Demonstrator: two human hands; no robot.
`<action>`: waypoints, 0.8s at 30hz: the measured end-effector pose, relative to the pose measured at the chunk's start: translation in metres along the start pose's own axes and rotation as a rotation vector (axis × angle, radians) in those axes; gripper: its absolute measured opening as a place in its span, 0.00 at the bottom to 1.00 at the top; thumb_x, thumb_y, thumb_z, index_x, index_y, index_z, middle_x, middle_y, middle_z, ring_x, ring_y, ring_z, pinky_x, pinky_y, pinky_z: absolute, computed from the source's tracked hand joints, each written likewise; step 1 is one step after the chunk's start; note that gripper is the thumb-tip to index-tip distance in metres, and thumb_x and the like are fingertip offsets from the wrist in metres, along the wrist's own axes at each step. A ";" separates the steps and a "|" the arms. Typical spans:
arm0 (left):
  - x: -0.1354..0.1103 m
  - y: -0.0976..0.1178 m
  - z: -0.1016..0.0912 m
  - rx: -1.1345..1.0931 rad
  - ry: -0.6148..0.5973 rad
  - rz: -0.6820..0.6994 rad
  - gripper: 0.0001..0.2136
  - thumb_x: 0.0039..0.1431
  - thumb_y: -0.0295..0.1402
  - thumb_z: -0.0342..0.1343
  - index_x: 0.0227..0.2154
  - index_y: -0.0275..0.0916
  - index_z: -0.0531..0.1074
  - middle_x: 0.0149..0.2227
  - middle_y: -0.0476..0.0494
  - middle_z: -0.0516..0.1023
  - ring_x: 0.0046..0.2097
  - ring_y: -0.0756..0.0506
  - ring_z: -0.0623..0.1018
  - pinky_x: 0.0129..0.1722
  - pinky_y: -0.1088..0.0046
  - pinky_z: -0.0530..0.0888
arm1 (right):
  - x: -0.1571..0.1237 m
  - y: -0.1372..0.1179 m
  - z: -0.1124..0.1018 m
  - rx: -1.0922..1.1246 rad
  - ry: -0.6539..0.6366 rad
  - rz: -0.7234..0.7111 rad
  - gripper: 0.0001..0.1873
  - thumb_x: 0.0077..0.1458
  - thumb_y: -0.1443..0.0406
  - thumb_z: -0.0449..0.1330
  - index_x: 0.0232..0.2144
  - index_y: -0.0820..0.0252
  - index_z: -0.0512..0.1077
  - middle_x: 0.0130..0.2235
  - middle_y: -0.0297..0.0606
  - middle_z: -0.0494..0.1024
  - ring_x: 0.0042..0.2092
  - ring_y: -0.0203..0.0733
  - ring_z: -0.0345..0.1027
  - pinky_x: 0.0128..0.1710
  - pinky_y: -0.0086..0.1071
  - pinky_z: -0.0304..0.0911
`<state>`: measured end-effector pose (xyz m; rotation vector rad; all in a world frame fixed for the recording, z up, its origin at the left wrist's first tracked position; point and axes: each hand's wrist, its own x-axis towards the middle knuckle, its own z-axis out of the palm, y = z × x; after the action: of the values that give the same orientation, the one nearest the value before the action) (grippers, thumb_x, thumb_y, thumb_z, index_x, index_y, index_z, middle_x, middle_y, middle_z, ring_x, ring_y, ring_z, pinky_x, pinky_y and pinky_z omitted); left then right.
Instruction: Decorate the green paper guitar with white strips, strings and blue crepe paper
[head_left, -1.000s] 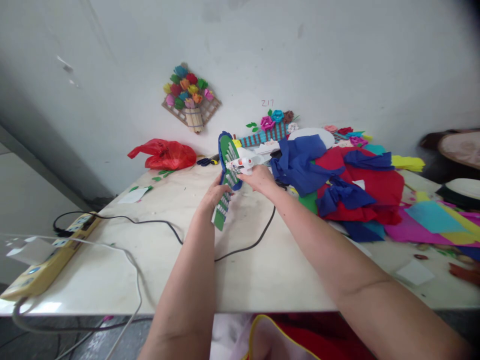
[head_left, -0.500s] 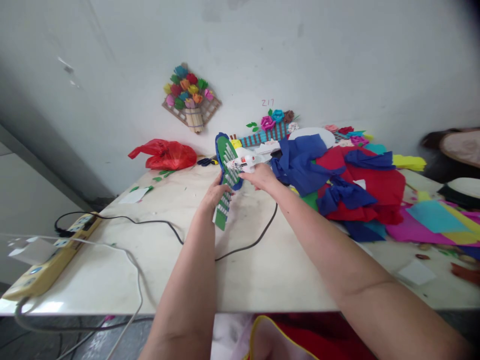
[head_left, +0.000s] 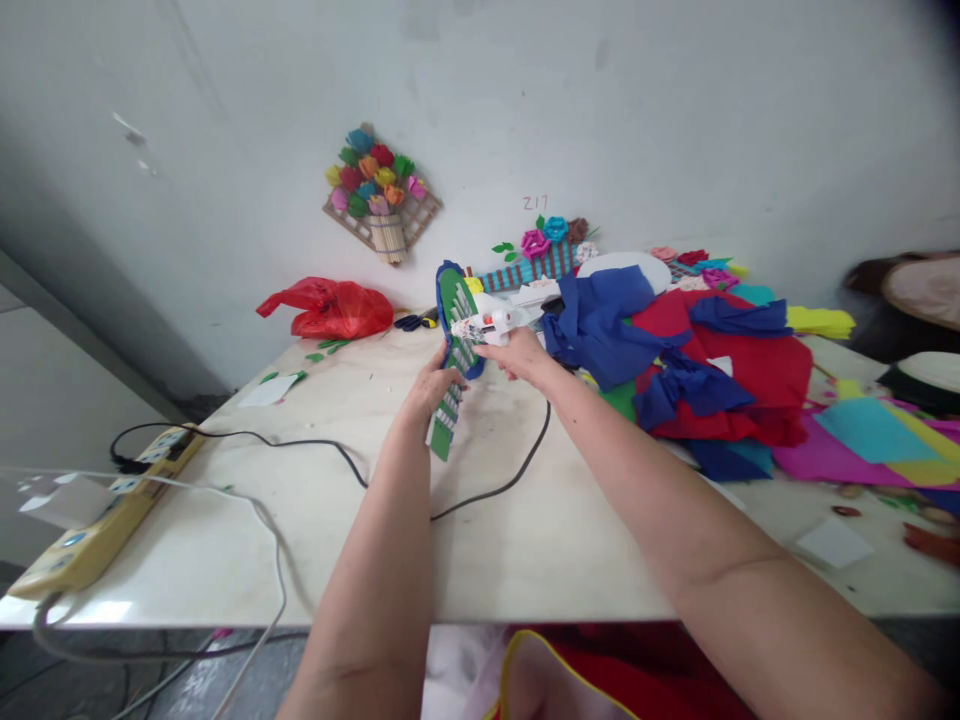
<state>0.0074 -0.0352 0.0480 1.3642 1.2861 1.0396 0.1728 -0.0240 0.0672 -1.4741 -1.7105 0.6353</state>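
Observation:
My left hand [head_left: 433, 388] grips the lower part of a green craft piece [head_left: 444, 437], which has a row of pale strips across it and a ruffled blue edge around its wider top. It is held tilted above the table. In my right hand [head_left: 523, 355] is a white glue gun [head_left: 495, 318], its nozzle end pointing left at the strips on the green piece. Whether the nozzle touches them I cannot tell. A black cord [head_left: 517, 485] runs below my hands over the tabletop.
A yellow power strip [head_left: 112, 520] and white cable lie at the left. Behind are a red plastic bag [head_left: 337, 308] and pliers [head_left: 416, 321]. Blue cloth-like sheets [head_left: 604, 325] and red ones [head_left: 772, 385] pile up at the right. A paper-flower decoration [head_left: 386, 200] hangs on the wall.
The top of the green piece and the glue gun have shifted slightly to the right together. Both hands keep their hold.

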 end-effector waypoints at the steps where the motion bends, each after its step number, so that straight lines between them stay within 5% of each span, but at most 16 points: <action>1: 0.000 0.000 0.000 0.006 0.001 0.002 0.42 0.40 0.23 0.52 0.60 0.48 0.45 0.28 0.49 0.75 0.21 0.51 0.73 0.22 0.78 0.67 | 0.001 0.001 0.000 -0.001 -0.002 -0.001 0.19 0.43 0.53 0.59 0.31 0.63 0.73 0.19 0.34 0.70 0.16 0.32 0.61 0.16 0.25 0.60; 24: -0.003 0.002 0.000 0.022 0.042 0.040 0.40 0.39 0.22 0.53 0.60 0.46 0.49 0.30 0.49 0.75 0.23 0.51 0.74 0.22 0.78 0.68 | 0.005 0.007 0.003 -0.054 0.004 0.014 0.22 0.40 0.52 0.60 0.33 0.63 0.73 0.22 0.37 0.73 0.19 0.34 0.64 0.17 0.26 0.60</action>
<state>0.0071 -0.0377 0.0499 1.3966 1.3095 1.0892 0.1747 -0.0174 0.0613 -1.5250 -1.7277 0.5973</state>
